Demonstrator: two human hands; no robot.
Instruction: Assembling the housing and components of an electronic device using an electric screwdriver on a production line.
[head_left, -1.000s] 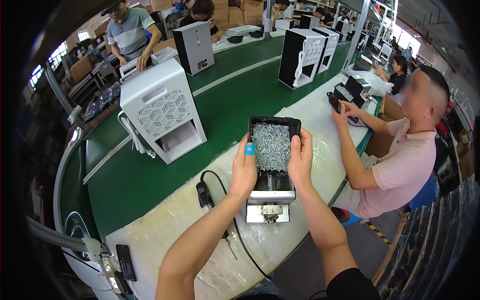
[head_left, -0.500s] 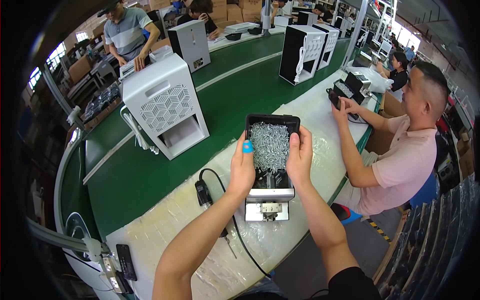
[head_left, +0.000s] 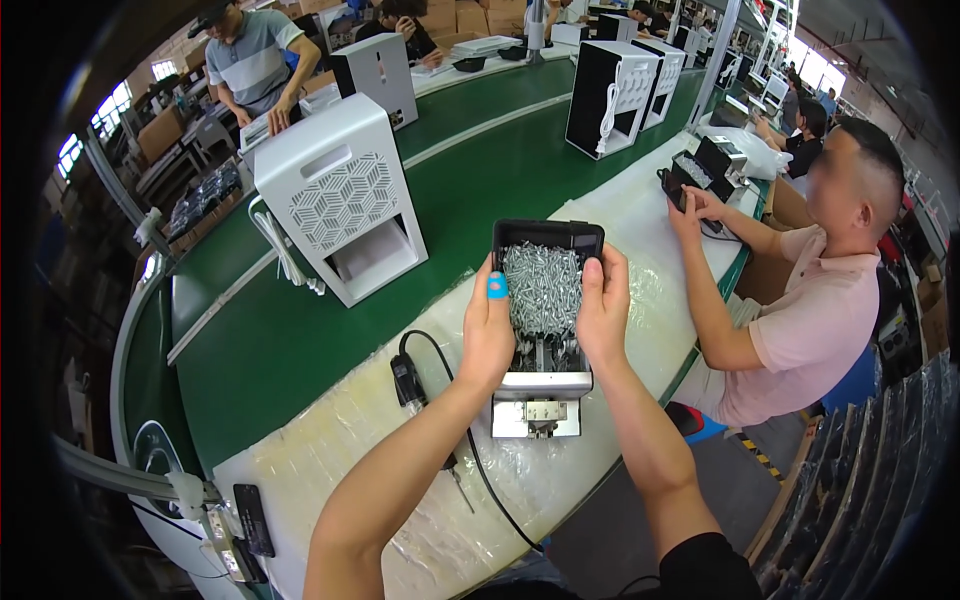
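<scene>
A black screw feeder [head_left: 548, 232], its hopper full of small silver screws [head_left: 543, 288], is between my two hands over the near side of the bench. A metal block [head_left: 540, 412] sits on its near end. My left hand [head_left: 488, 325], with a blue wrap on the thumb, grips the feeder's left side. Its right side is held by my right hand [head_left: 603, 312], thumb on the rim. Beside my left forearm lies a black electric screwdriver [head_left: 408, 383], its cable looping toward the bench edge; the forearm hides part of the tool.
A white appliance housing [head_left: 345, 200] stands on the green conveyor belt [head_left: 470, 215], with more housings [head_left: 610, 100] farther along. On my right a seated person [head_left: 810, 300] holds a dark phone-like object near another screw feeder [head_left: 700, 170]. A black device [head_left: 253, 520] lies at the bench's left end.
The white housings on the belt have shifted slightly right and away. In the hopper, the screws sit a little farther from the near end. Both my hands keep their hold.
</scene>
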